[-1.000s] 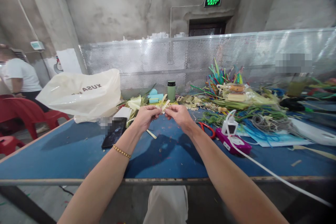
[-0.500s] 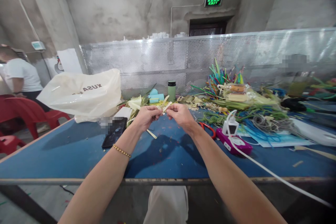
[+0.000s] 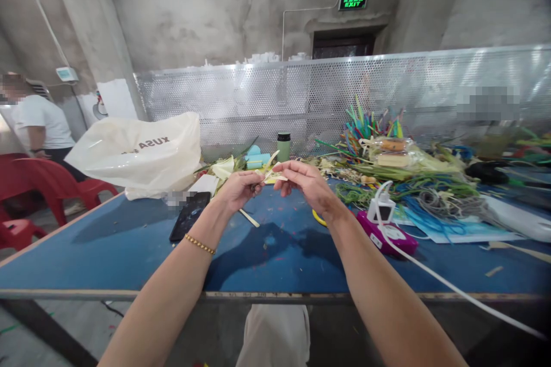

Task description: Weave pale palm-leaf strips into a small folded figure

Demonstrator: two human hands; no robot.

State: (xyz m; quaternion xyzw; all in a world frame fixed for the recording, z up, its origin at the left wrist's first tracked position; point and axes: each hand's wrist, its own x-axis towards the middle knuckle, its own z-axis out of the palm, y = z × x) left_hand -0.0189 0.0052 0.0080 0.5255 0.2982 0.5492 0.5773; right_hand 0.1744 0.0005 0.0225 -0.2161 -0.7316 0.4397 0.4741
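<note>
And now the right hand [image 3: 307, 183] is changing! Half a second ago it was pinching close to its partner; now its fingers are spreading partly apart, lifting over the pale strips [image 3: 272, 157]. I can't tell whether a fingertip is still touching them. The left hand [image 3: 241, 189] is keeping its thumb-and-finger pinch closed on the strips, which are sticking out between both hands, above the blue table [image 3: 275, 266], before the green bottle [image 3: 283, 148]. So the left is seemingly doing the steadying, freeing the right for regripping.
</note>
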